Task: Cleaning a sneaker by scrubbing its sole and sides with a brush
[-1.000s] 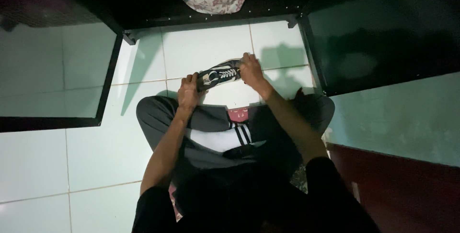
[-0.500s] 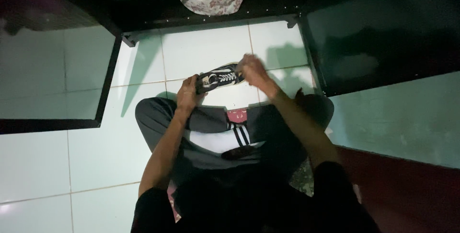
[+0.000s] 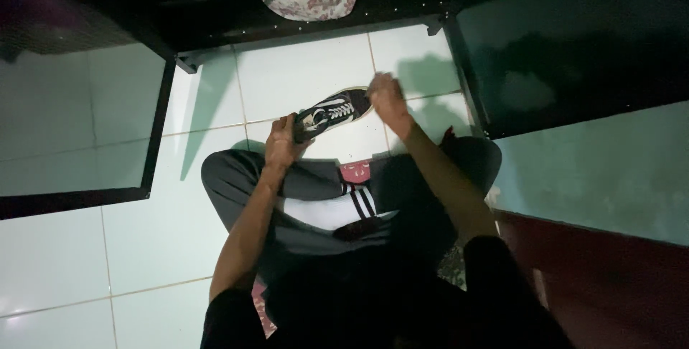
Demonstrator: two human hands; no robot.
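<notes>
Seen from the head camera, a dark shoe with white laces is held just above the pale tiled floor, ahead of the crossed legs. Left hand fingers are clamped around its heel; right hand fingers pinch together at the toe. It looks light, with a soft upper and a firmer sole; heel and toe give the surest hold.

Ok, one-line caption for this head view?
Seated person grips a dark lace-up shoe by its heel with left hand, right hand at its toe.
</notes>
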